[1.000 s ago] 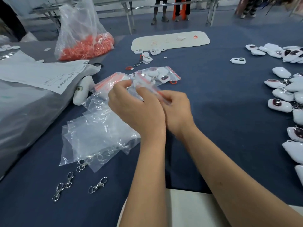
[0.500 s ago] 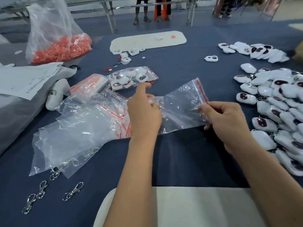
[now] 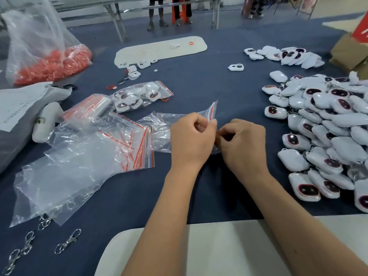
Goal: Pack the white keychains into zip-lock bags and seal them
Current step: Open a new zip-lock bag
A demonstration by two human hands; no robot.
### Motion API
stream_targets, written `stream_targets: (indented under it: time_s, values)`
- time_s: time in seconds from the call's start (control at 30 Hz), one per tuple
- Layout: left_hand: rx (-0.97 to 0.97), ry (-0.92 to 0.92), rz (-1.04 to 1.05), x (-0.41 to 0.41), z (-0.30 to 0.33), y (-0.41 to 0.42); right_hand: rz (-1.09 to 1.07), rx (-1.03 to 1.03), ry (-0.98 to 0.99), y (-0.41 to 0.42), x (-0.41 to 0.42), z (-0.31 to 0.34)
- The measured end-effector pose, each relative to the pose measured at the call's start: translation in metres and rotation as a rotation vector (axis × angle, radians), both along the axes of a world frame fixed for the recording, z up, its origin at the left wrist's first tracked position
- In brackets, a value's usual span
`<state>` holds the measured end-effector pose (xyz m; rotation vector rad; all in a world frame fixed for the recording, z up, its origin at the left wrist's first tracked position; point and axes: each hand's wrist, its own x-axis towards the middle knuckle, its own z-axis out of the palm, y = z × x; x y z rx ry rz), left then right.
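Half a second ago the two hands were well apart, stretching an empty clear plastic zip-lock bag with a red seal strip (image 3: 175,124) between them; now they have come together at its mouth. The left hand (image 3: 191,140) and the right hand (image 3: 244,145) almost touch, fingers curled, each pinching the red-striped edge between them, while the bag's body trails off to the left of the left hand over the dark blue tabletop (image 3: 209,86). I'd judge they are prying the seal open, so filling has not begun. The heap of glossy white keychains with dark oval windows (image 3: 328,136) lies untouched just right of the right hand. A filled, sealed bag of keychains (image 3: 139,96) rests beyond the left hand.
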<state>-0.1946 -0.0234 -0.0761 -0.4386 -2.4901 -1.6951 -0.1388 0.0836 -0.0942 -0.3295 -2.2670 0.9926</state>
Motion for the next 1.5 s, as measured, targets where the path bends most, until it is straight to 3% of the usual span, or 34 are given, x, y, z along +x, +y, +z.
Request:
stream_targets:
  time_s: [0.27,0.4,0.57,0.77,1.0,1.17,1.37,1.5]
  values:
    - [0.278,-0.332,-0.025,-0.008,0.0,-0.009,0.121,-0.155,-0.073,0.002,-0.003,0.004]
    - [0.349,-0.378,-0.102,-0.01,-0.001,-0.011,0.135,-0.398,-0.08,0.005,-0.005,0.007]
    - [0.283,-0.291,-0.174,-0.005,-0.001,-0.006,0.215,-0.318,-0.08,0.008,-0.003,0.007]
    - [0.025,-0.003,-0.14,-0.005,0.0,-0.006,0.237,-0.329,-0.121,0.006,-0.004,0.009]
    - [0.235,-0.11,0.05,-0.003,0.005,-0.008,0.027,-0.407,-0.071,0.006,-0.006,0.006]
    - [0.285,0.101,0.242,-0.008,0.012,-0.017,-0.089,-0.302,-0.038,0.007,-0.005,0.004]
    - [-0.076,0.319,0.121,0.001,0.003,-0.004,0.034,-0.218,-0.08,0.006,-0.006,0.005]
    - [0.078,0.506,0.126,-0.001,0.013,-0.015,-0.025,-0.289,-0.108,0.009,-0.009,0.004]
